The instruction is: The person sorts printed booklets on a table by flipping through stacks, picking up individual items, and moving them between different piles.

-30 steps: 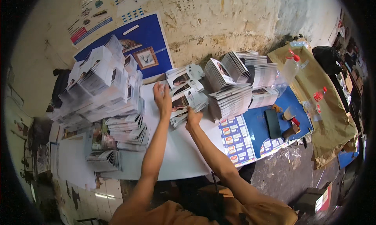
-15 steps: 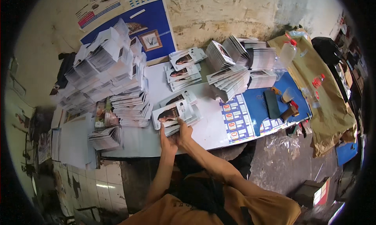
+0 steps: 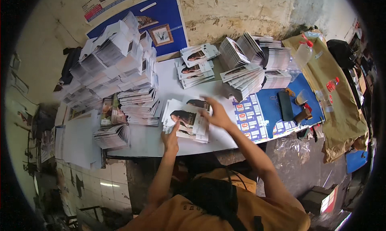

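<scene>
A small pile of white booklets point(image 3: 183, 120) with a photo on the cover lies fanned out on the pale table in front of me. My left hand point(image 3: 170, 140) grips the near left edge of this pile, thumb on top and fingers underneath. At the pile's right side is my right hand point(image 3: 219, 115), its thumb and fingers apart, slightly smeared by motion. The thumb is close to the top booklet's edge; whether it touches is hard to tell. Just beyond the pile sit two small stacks of similar booklets point(image 3: 196, 75).
A tall heap of booklets point(image 3: 108, 58) rises at the left, with a fanned stack point(image 3: 111, 136) near the table's front edge. More bundles point(image 3: 243, 80) stand at the back right. A dark phone point(image 3: 285, 105), a plastic cup point(image 3: 301, 97) and a bottle point(image 3: 303, 53) are farther right.
My right hand has moved away from my left, to the pile's right side, and its fingers have spread. The booklets between my hands have turned and now lie more spread out.
</scene>
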`<state>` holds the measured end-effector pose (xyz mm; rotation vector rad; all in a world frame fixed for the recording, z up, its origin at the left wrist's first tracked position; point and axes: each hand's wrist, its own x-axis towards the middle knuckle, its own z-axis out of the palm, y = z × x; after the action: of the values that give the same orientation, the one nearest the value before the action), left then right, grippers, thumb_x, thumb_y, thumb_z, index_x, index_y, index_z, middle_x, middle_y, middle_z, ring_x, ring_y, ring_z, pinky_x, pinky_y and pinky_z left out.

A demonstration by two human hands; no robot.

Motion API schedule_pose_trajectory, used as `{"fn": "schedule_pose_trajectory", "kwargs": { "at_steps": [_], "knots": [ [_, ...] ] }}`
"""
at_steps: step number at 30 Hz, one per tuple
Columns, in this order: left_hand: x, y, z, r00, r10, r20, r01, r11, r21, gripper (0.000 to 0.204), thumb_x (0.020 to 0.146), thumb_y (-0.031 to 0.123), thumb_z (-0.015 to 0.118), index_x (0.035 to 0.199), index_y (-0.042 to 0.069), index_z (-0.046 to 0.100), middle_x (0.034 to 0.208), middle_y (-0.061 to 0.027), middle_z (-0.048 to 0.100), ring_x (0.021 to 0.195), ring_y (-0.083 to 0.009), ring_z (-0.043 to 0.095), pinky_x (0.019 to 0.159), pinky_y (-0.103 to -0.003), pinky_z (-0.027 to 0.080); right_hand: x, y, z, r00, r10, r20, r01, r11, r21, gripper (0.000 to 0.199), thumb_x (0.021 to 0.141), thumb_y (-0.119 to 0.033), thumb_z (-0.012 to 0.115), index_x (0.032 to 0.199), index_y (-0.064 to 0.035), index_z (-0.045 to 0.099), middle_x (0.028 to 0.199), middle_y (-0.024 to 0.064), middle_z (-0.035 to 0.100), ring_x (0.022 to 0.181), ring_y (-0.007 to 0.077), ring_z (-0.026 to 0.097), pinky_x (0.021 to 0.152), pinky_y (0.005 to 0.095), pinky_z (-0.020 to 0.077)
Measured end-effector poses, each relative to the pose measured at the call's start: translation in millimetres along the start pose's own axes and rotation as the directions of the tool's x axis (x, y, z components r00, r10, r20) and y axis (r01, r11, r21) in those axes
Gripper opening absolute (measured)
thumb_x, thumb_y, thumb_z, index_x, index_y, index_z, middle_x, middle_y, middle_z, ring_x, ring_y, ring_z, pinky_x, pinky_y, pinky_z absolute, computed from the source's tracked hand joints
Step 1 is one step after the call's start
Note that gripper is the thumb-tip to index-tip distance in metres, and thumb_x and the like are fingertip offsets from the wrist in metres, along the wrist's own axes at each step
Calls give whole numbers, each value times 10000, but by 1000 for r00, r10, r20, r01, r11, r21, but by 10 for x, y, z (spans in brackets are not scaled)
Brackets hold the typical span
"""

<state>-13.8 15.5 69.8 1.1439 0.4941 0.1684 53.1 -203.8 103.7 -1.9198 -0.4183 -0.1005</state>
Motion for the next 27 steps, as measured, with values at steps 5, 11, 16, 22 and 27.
{"fn": "schedule_pose_trajectory", "kwargs": {
  "at_steps": [5, 11, 16, 22, 27],
  "knots": [
    [213, 62, -22, 966, 106, 236, -154, 969, 193, 435, 822, 21, 755, 1232, -4, 612, 1144, -59, 670, 1041, -175, 632, 930, -308, 470, 781, 531, -287, 785, 398, 475, -361, 917, -173, 799, 742, -592, 763, 1200, 49, 631, 1184, 237, 654, 1047, 298, 641, 926, 381, 491],
    [326, 39, -119, 927, -61, 371, 8, 989, 145, 464, 825, -6, 742, 1265, 14, 596, 1197, -82, 661, 1109, -197, 624, 960, -337, 480, 240, 728, -253, 983, 147, 110, -148, 989, 6, 535, 821, -498, 729, 987, 11, 728, 858, 171, 727, 771, 266, 692, 731, 381, 514],
    [358, -24, -170, 922, -212, 325, 138, 962, 236, 481, 819, 2, 744, 1272, 3, 584, 1227, -106, 652, 1129, -221, 625, 976, -361, 488, 75, 395, -340, 979, 103, -175, -163, 911, -378, 357, 856, -389, 689, 931, -40, 678, 813, 251, 661, 808, 443, 642, 719, 505, 506],
    [532, -205, -257, 912, -241, 331, 162, 955, 249, 490, 817, -15, 731, 1279, -26, 570, 1197, -139, 663, 1080, -256, 654, 930, -387, 535, 111, -595, -671, 984, -16, -180, 1, 997, -82, 418, 856, -381, 704, 975, 16, 645, 799, 275, 644, 778, 449, 640, 687, 470, 496],
    [622, -202, -100, 913, -255, 318, 203, 961, 188, 470, 804, -37, 732, 1246, -41, 572, 1163, -157, 664, 983, -289, 683, 874, -421, 566, 212, -65, -51, 994, 104, 36, -84, 927, -364, 548, 832, -497, 694, 1032, 4, 598, 928, 242, 658, 906, 413, 652, 782, 489, 506]
  ]
}}
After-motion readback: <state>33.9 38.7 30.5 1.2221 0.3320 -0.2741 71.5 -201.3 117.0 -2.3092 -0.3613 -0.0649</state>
